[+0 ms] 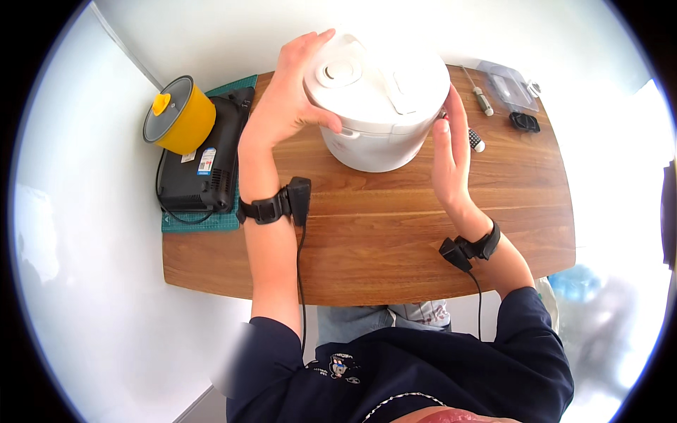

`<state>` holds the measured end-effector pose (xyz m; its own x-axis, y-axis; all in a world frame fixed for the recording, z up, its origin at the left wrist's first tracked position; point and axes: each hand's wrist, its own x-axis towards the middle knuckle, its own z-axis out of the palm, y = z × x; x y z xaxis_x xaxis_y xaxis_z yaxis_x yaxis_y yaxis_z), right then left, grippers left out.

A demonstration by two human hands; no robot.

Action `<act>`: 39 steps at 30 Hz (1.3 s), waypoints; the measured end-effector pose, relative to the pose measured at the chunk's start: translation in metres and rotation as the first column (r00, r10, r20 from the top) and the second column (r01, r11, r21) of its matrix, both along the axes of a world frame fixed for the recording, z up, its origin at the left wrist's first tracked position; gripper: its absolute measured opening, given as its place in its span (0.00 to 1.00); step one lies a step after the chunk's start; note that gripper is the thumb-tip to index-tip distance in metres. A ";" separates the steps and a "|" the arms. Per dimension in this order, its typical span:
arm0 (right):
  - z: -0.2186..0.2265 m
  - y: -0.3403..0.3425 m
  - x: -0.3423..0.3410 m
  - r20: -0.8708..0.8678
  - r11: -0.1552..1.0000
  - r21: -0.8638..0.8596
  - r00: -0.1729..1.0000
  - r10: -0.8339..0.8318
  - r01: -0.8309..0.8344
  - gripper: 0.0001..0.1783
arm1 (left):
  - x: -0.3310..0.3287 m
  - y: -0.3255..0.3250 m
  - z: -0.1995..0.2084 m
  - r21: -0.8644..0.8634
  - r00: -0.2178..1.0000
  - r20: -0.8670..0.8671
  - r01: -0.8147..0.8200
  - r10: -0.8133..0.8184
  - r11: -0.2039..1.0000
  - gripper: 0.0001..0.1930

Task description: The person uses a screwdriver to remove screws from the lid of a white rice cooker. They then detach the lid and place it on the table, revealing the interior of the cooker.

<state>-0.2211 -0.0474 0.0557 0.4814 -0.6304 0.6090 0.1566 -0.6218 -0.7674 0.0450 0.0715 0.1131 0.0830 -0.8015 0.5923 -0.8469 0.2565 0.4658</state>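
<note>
A round white rice cooker (377, 144) is at the far middle of the wooden table (381, 247), with its lid down. My left hand (282, 99) holds its left side, thumb by the front catch and fingers reaching over the lid's edge. Against its right side presses my right hand (451, 151), its fingers pointing away from me and thumb in front. The cooker's far side is washed out by glare, and I cannot tell whether its base touches the table.
At the left, a yellow pot (195, 127) with a grey lid stands on a black appliance (190, 180) over a green cutting mat (229, 222). At the far right lie a screwdriver (483, 102), a clear plastic box (506, 84), a black part (525, 123) and a dotted black-and-white item (477, 141).
</note>
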 end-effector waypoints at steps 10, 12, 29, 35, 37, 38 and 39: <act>-0.003 -0.035 0.032 0.128 0.996 0.024 0.988 0.081 -0.085 0.39 | 0.013 -0.009 -0.024 0.023 0.835 -0.532 0.184 -0.143 0.983 0.84; -0.003 -0.036 0.033 0.133 0.999 -0.011 0.990 0.042 -0.041 0.40 | 0.007 -0.007 -0.016 0.025 0.839 -0.529 0.169 -0.130 0.985 0.83; 0.086 -0.099 0.073 0.134 0.984 -0.050 0.977 -0.164 0.172 0.20 | 0.049 -0.071 0.032 -0.304 0.835 -0.545 -0.107 -0.080 0.947 0.47; 0.097 -0.133 0.084 0.059 0.994 -0.033 0.993 -0.100 0.102 0.19 | 0.081 -0.090 0.032 -0.273 0.835 -0.545 -0.098 -0.070 0.957 0.43; 0.093 -0.136 0.083 0.076 0.997 0.066 0.996 -0.053 0.048 0.19 | 0.089 -0.096 0.027 -0.245 0.816 -0.577 -0.132 -0.035 0.960 0.42; 0.089 -0.135 0.080 0.084 0.993 0.118 0.996 -0.033 0.023 0.18 | 0.092 -0.097 0.023 -0.226 0.803 -0.595 -0.147 -0.018 0.963 0.41; 0.085 -0.139 0.079 0.064 0.993 0.120 0.998 -0.014 0.006 0.18 | 0.099 -0.098 0.023 -0.207 0.819 -0.574 -0.147 0.002 0.967 0.43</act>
<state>-0.1420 -0.1864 0.1403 0.4368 -0.7053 0.5584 0.2024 -0.5277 -0.8249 0.1443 -0.0263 0.1362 0.5146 -0.6248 0.5872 -0.4725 0.3648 0.8023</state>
